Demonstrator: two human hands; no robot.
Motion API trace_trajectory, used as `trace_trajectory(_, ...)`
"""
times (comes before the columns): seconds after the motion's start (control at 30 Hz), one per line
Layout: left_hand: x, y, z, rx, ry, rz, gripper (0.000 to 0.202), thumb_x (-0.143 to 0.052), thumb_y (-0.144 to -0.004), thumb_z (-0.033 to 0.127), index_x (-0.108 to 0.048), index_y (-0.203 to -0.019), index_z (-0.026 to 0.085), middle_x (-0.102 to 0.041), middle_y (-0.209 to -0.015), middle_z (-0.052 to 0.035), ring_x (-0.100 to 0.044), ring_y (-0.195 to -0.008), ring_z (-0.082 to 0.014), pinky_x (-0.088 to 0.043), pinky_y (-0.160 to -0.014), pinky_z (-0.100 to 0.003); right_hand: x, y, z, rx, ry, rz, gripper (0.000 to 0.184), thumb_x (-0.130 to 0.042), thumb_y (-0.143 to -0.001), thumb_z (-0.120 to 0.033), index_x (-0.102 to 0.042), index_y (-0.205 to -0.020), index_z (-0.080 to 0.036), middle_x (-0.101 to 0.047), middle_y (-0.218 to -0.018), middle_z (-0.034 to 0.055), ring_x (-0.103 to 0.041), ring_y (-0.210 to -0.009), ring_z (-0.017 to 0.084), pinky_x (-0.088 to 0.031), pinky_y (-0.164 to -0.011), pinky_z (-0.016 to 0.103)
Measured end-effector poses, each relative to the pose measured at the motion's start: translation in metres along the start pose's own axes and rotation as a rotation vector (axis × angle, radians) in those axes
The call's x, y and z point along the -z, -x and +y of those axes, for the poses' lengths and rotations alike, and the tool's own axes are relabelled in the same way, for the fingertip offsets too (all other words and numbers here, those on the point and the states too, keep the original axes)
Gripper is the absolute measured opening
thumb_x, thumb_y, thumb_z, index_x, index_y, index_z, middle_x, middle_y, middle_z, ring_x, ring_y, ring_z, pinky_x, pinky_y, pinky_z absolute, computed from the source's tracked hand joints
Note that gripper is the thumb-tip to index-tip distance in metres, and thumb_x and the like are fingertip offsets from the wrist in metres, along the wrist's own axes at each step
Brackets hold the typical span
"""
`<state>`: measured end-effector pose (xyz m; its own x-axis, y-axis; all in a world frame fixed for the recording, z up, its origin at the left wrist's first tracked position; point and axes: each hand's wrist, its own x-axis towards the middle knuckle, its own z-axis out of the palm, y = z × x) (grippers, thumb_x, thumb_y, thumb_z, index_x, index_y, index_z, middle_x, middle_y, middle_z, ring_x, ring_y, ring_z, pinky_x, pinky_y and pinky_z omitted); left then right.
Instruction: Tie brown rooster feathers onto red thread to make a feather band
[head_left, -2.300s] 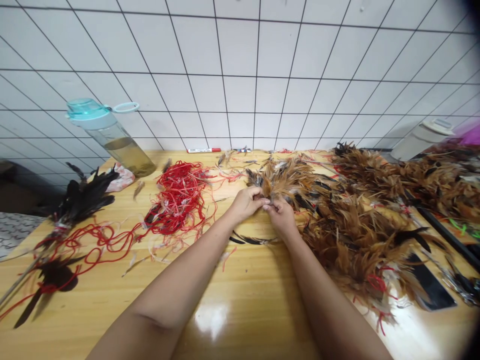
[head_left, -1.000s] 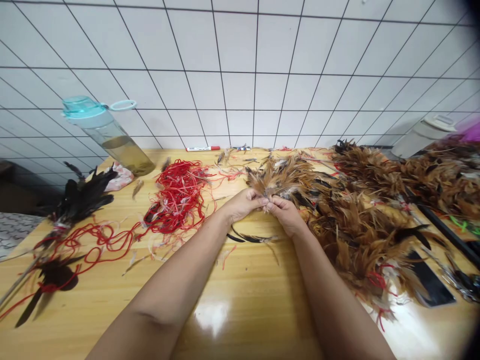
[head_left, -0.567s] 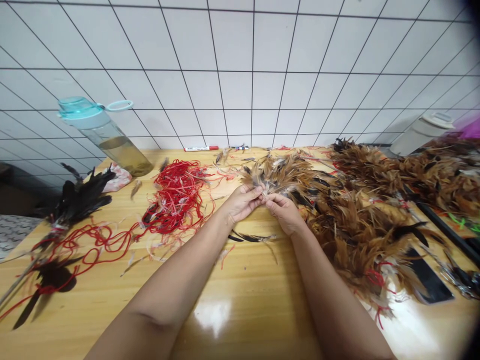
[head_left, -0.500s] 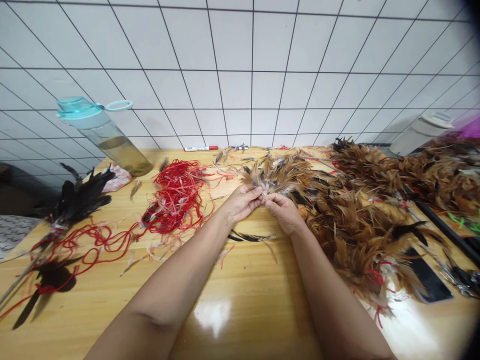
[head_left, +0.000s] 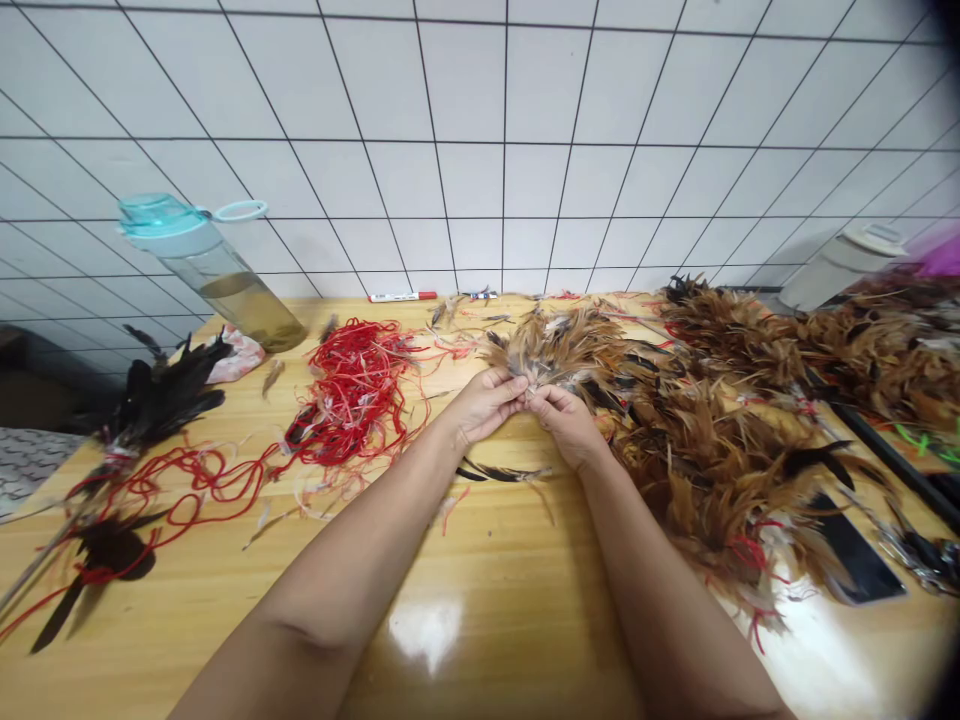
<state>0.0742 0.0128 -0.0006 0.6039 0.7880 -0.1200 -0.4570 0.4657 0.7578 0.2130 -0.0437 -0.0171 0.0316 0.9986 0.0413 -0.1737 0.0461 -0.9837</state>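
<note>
Close together over the middle of the table, my left hand (head_left: 495, 402) and my right hand (head_left: 564, 420) are both closed, pinching the pale base of a bunch of brown feathers (head_left: 562, 345). The bunch fans out away from me, with its grey downy part at my fingertips. Whether a thread is also between my fingers is too small to tell. A few dark curved feathers (head_left: 502, 472) lie on the wood just below my hands. To the right of my right hand spreads a large pile of brown feathers (head_left: 697, 450) with bits of red string.
Tangled red string (head_left: 360, 390) lies left of my hands, trailing toward black feathers (head_left: 161, 395). A bottle with a blue lid (head_left: 225, 280) stands at the back left. A red marker (head_left: 402, 296) lies by the tiled wall. Rightward are a phone (head_left: 862, 555), scissors (head_left: 919, 560) and a white cup (head_left: 840, 265).
My hands stay at the feather base and the fingers shift only slightly. Everything else lies as before.
</note>
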Motion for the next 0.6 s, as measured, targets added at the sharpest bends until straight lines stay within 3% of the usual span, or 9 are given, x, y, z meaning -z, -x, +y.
trace_trajectory(0.13, 0.0024, -0.0016, 0.0019, -0.018, 0.012, 0.017, 0.036, -0.089, -0.055, 0.024, -0.066, -0.078, 0.008, -0.065, -0.065, 0.0001, -0.058, -0.059, -0.0056, -0.050, -0.065, -0.019, 0.0009, -0.0015, 0.0009, -0.009, -0.006, 0.059, 0.042, -0.075, -0.063, -0.059, -0.062, -0.073, -0.020, -0.048, -0.060, -0.0051, -0.034, -0.053, 0.008, -0.031, -0.054, 0.025)
trace_trajectory(0.6, 0.0040, -0.0012, -0.0008, -0.001, -0.066, -0.012, 0.041, -0.090, -0.053, 0.029, -0.068, -0.080, 0.008, -0.065, -0.067, -0.0004, -0.057, -0.059, -0.0057, -0.044, -0.061, -0.020, -0.0029, -0.0016, -0.0016, -0.020, 0.007, 0.048, 0.043, -0.076, -0.060, -0.059, -0.058, -0.069, -0.021, -0.057, -0.066, -0.0014, -0.048, -0.065, 0.012, -0.038, -0.060, 0.026)
